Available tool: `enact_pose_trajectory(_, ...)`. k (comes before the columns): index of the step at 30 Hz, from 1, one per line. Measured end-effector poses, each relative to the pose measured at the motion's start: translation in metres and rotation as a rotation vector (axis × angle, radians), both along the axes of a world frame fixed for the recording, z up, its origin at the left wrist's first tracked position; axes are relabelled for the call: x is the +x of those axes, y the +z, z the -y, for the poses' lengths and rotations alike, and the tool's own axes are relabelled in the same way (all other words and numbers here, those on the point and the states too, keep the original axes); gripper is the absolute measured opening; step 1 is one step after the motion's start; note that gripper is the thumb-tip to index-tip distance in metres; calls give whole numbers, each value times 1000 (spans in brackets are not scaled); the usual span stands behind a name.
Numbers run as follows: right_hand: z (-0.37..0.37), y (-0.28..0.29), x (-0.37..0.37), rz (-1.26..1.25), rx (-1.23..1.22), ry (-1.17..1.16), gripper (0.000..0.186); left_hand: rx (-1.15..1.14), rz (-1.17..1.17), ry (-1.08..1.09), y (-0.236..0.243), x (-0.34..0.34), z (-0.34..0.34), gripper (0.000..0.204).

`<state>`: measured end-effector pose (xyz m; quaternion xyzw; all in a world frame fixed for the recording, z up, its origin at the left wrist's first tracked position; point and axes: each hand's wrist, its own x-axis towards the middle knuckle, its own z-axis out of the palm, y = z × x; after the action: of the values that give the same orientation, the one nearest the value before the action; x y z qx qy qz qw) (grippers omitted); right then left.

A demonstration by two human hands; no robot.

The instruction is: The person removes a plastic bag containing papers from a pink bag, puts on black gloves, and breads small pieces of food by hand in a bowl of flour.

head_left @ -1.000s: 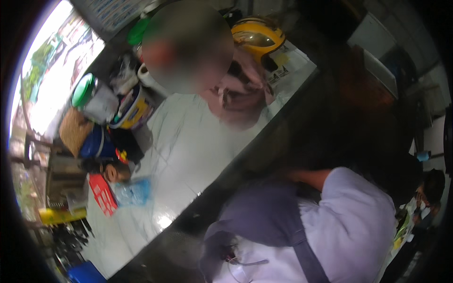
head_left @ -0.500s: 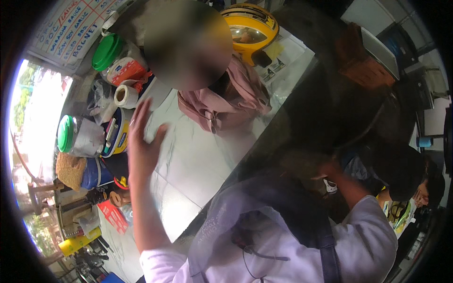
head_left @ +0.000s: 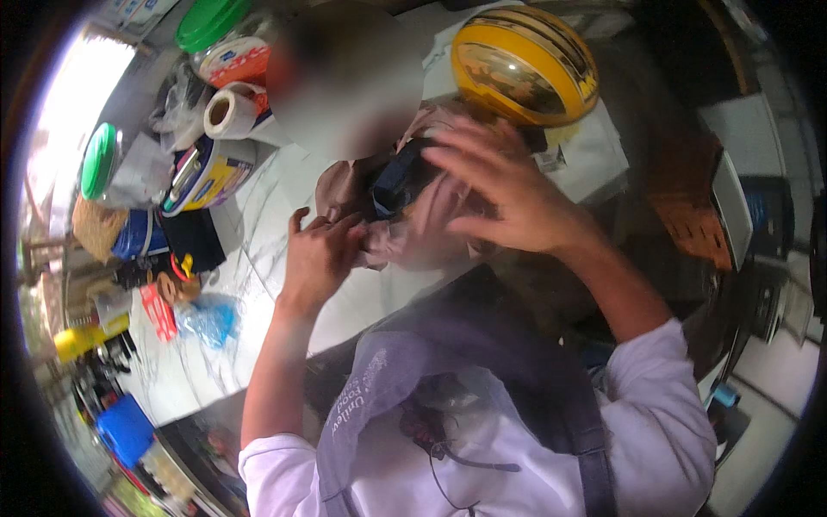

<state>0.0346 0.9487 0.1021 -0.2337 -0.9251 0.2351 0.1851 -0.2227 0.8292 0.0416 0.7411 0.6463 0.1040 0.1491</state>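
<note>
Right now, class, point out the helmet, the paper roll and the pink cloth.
Helmet (head_left: 524, 65), head view, on its yellow shell.
Paper roll (head_left: 229, 112), head view, on its open end.
Pink cloth (head_left: 426, 233), head view, on the fold between the two hands.

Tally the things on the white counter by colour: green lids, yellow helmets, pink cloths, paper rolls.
Green lids: 2, one upper, one left
Yellow helmet: 1
Pink cloth, under both hands: 1
Paper roll: 1
Total: 5
</note>
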Motion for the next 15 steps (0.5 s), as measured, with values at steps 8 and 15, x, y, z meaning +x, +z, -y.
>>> enact_pose_trajectory(8, -36, -11, 24, 765, -90, 514, 53, -468, -74, 532, 14, 49, 2, 96)
enact_pose_trajectory(15, -64, 14, 32, 279, -39, 690, 49, -170, 56, 507, 41, 87, -9, 76)
